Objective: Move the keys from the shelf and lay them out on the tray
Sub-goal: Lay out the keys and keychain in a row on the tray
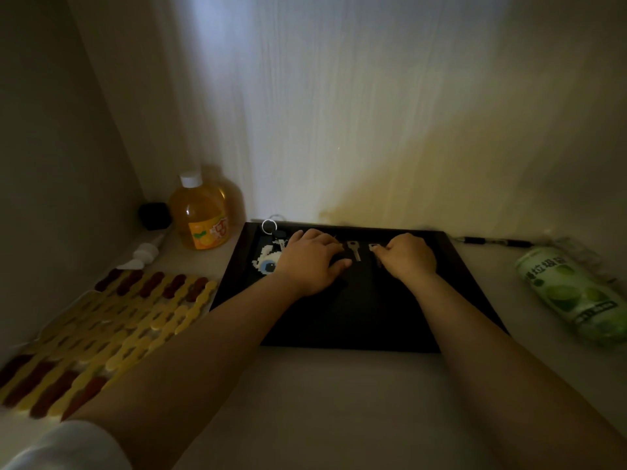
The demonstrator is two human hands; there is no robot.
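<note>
Both hands work over the far part of the tray (451,266) to space keys apart: the right hand (410,256) pinches one key (373,247), the left hand (310,261) lies loosely spread with no confirmable grip, and another key (354,249) rests between them.

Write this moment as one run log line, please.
stage: laying keys on tray | left hand: flat on tray | right hand: at a key | silver key: lies between hands

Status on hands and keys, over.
Both hands over tray. Right hand on one key; left hand flat. Another key laid between. Nothing blocking.
</note>
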